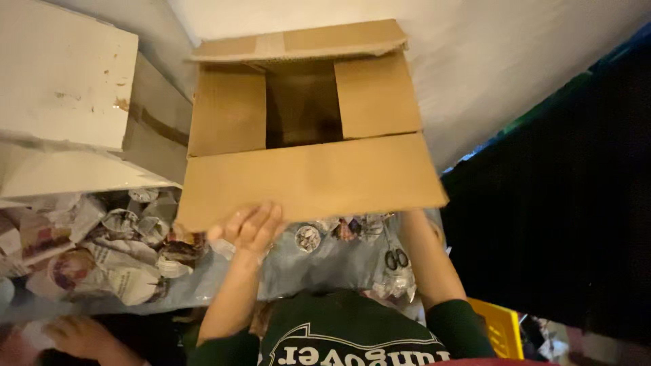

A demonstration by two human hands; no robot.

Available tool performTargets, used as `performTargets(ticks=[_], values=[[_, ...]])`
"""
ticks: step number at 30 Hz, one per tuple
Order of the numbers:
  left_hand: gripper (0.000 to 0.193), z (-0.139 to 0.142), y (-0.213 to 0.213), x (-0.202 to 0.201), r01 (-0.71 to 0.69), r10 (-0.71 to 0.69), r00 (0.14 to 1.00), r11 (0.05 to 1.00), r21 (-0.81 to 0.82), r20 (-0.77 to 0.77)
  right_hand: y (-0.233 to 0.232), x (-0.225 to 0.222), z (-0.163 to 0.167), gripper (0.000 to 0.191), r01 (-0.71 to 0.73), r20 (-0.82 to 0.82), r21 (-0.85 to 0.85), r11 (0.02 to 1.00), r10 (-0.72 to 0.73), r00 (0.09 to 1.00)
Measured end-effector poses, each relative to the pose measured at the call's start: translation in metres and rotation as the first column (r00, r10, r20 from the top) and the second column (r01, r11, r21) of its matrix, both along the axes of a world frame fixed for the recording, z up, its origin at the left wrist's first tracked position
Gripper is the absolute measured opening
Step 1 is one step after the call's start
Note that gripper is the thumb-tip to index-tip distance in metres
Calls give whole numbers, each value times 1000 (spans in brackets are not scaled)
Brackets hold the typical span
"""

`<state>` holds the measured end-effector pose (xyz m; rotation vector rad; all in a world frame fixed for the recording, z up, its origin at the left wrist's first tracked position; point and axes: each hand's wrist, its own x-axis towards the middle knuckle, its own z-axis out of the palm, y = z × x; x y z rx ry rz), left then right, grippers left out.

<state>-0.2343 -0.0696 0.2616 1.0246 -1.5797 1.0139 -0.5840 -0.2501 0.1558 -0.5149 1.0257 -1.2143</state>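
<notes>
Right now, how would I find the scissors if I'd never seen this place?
Start at the big brown cardboard box that the left hand touches. Just below its right corner, the plastic sheet has a small pair of scissors lying on it. Its two dark round handle loops stand out from the crumpled newspaper balls around.

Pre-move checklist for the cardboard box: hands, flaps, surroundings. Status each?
1. Left hand on cardboard box: ok, fingers flat against the near flap's edge.
2. Right hand contact: cannot tell, hidden behind that flap.
3. Opening clear: not ok, two side flaps partly cover it.
4. Box contents: cannot tell, interior is dark.
5. Another person's hand clear of box: ok, low left near newspaper-wrapped bundles.
</notes>
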Motion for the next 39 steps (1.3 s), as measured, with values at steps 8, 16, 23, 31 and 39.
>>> performTargets(ticks=[8,16,23,31,39], values=[[21,16,33,-27,-49,37,998,940,338,43,-38,-16,249,22,-346,-492,-830,437,-284,823],[46,49,28,-49,94,-68,995,899,428,-74,-33,145,316,51,-987,-731,-4,-159,-673,111],[49,157,-10,-13,688,69,647,377,620,-759,-64,102,290,46,-933,-834,-340,-117,-421,356],[110,140,-149,-19,-557,515,626,-230,798,585,-39,30,295,45,-537,-527,-842,59,-307,792],[81,153,-130,60,53,609,787,95,994,-100,-80,-94,271,40,-649,-666,-670,361,95,740]])
